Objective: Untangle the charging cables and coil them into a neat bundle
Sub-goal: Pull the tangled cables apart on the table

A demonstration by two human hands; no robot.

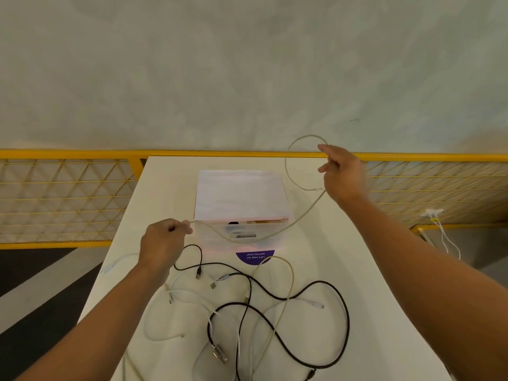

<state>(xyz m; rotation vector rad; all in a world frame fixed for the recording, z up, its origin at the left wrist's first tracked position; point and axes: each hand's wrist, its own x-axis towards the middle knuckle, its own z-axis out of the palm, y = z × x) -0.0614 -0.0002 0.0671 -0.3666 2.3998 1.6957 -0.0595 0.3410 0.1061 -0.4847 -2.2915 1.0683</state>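
While left hand [162,242], right hand [343,174] pinch thin grey-beige cable [286,163] aloft, thick black cable [348,317], white cables [313,303] lie tangled on white table [371,257]; nothing coiled yet.

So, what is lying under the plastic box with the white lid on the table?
A purple round sticker with white text sticks out from under the near edge of the box. Its far part is covered, and anything else beneath the box cannot be seen.

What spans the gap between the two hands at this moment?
In the head view, a pale grey cable sags from the left hand up to the right hand. It crosses in front of the lidded box.
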